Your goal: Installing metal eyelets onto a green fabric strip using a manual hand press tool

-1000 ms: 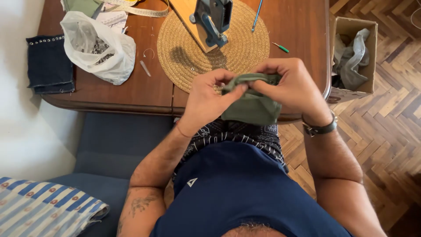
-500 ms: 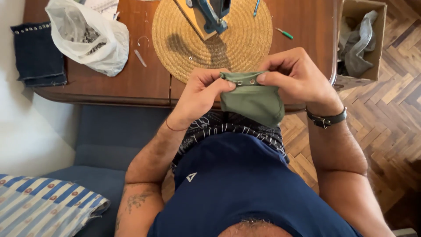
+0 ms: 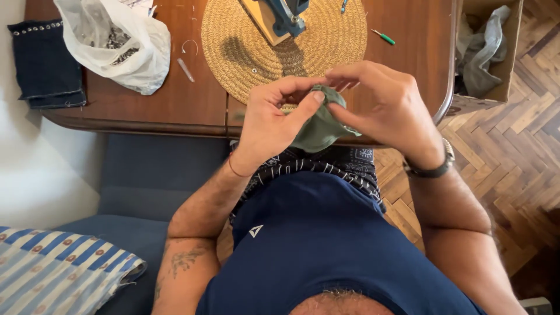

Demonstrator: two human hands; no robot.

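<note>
Wooden table (image 3: pixel 175 108) ran across the top of my view, dark brown, its near edge rounded. I sat close against it on a blue seat (image 3: pixel 146 186), with herringbone parquet floor (image 3: pixel 507 151) off to my right. A striped cushion (image 3: pixel 64 271) lay at my lower left.

On the table: round woven straw mat (image 3: pixel 326 44) at centre, with a blue metal tool (image 3: pixel 286 14) on a wooden base standing at its far side, partly cut off by the frame. White plastic bag (image 3: pixel 125 49) to the left, small metal bits showing inside. Folded dark denim piece (image 3: pixel 44 70) hung off the left end. A cardboard box (image 3: pixel 501 76) stood just past the right end, grey-green cloth inside.

My left hand (image 3: pixel 271 125) and right hand (image 3: pixel 388 111) met above the table's near edge, in front of my chest. Between them, a small piece of green fabric (image 3: pixel 318 131), bunched, hanging down slightly. Left thumb and forefinger pinched shut on its upper edge; right fingers curled and closed on the same edge from the other side. Black wristwatch (image 3: pixel 434 166) on my right wrist, thin red cord on the left.

Small items: a green-handled tool (image 3: pixel 384 38) at the mat's right, a pale little stick (image 3: pixel 186 69) between bag and mat.
</note>
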